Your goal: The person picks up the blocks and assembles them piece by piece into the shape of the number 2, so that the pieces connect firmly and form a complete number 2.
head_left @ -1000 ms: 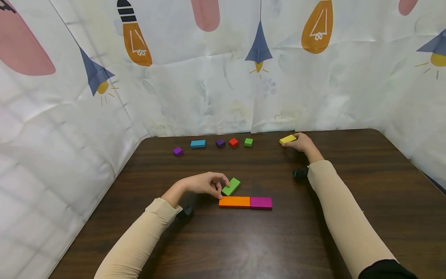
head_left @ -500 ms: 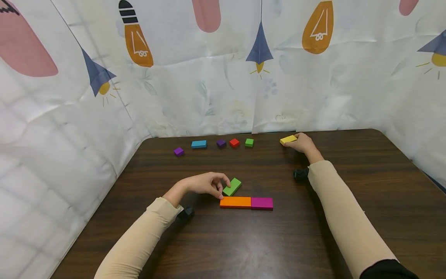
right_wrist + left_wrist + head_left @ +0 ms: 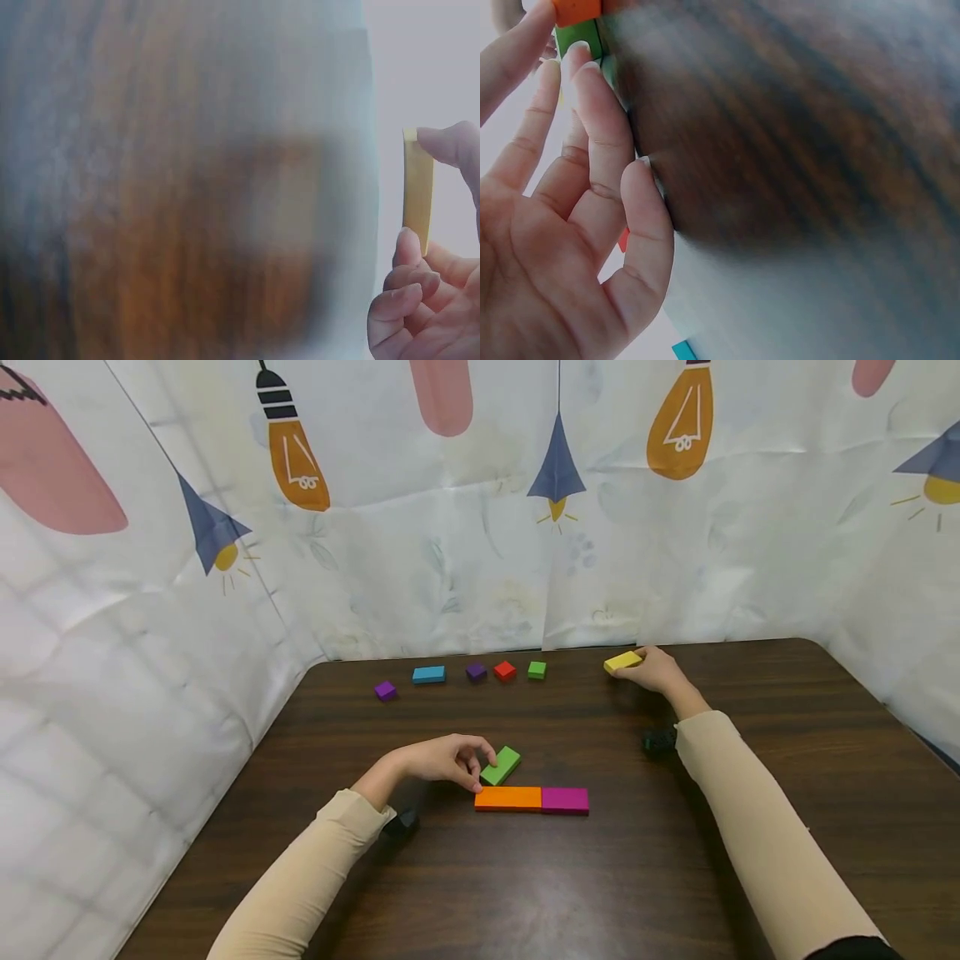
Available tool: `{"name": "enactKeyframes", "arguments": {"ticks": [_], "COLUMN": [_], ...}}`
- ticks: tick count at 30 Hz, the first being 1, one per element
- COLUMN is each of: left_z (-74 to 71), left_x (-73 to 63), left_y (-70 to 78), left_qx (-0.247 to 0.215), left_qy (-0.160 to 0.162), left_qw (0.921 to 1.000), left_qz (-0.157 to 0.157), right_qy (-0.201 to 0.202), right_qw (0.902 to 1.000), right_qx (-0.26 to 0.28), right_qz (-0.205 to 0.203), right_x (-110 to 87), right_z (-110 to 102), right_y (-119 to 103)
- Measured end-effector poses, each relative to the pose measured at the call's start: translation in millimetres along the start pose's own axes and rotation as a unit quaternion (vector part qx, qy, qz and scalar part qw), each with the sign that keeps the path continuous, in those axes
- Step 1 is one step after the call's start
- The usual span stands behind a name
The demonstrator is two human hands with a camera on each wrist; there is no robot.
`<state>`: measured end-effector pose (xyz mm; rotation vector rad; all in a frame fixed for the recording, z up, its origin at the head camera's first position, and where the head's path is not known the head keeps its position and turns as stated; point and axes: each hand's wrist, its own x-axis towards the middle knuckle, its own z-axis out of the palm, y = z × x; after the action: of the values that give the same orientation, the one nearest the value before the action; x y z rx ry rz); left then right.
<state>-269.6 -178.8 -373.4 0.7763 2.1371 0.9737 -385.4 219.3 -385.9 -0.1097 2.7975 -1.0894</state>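
An orange block (image 3: 508, 799) and a magenta block (image 3: 566, 801) lie end to end in a straight row on the dark wooden table. Just behind them a longer green block (image 3: 501, 766) sits at a slant. My left hand (image 3: 441, 757) has its thumb at the orange block's left end and a fingertip at the green block; its other fingers are loosely bent in the left wrist view. Far off at the table's back right, my right hand (image 3: 658, 672) pinches a yellow block (image 3: 417, 187) by its ends between thumb and fingers, close over the table.
Along the back edge sit a purple cube (image 3: 386, 691), a blue block (image 3: 429, 675), a dark purple cube (image 3: 476, 672), a red cube (image 3: 505, 671) and a small green cube (image 3: 537, 670). A printed white curtain (image 3: 465, 543) hangs right behind the table.
The right wrist and forearm have shifted slightly to the right, with the yellow block still pinched. The left hand and the blocks near it stay in place; the head view has tilted a little.
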Motion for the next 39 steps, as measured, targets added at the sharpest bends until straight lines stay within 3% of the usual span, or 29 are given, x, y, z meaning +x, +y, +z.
{"name": "enactKeyframes", "arguments": {"ticks": [16,28,39], "left_z": [1.9,2.8,2.4], "left_x": [-1.3,-0.6,-0.1], "left_y": [0.6,-0.3,-1.2], "left_qx": [-0.002,-0.001,-0.002], "left_qy": [0.004,0.005,0.006], "left_qw": [1.0,1.0,1.0], "left_qz": [-0.006,-0.005,-0.004], "right_qy": [-0.002,0.006,0.015], "right_qw": [0.9987,0.9957,0.9942], "right_qx": [-0.012,-0.03,-0.001], "right_qz": [-0.05,-0.087,-0.106], "right_x": [-18.1,-31.9,-37.4], "right_z": [-22,-12,-2], "right_y": [-10,-21,-21]}}
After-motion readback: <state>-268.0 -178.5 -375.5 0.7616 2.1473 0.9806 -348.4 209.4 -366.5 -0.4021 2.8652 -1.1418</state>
